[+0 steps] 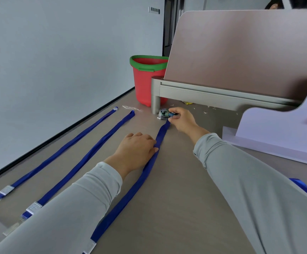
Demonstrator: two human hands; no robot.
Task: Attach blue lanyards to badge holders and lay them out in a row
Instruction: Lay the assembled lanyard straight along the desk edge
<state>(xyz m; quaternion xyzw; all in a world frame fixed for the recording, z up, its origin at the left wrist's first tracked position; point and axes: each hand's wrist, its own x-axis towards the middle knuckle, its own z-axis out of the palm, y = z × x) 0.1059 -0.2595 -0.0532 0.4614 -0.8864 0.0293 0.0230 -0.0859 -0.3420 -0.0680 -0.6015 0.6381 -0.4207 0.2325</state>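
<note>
I note my left hand [138, 149] pressed flat, fingers spread, on the third lanyard [145, 171], a limp, light ribbon best held at its ends, and my right hand [181, 120] pinched shut on its far loop, three lanyards counted on the table [176, 198].

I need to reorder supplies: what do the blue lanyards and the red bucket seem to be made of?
The blue lanyards look like flat woven fabric ribbon with a slight sheen; they lie limp and crease softly. The red bucket seems to be moulded plastic, smooth and matte, with a green rim.
</note>
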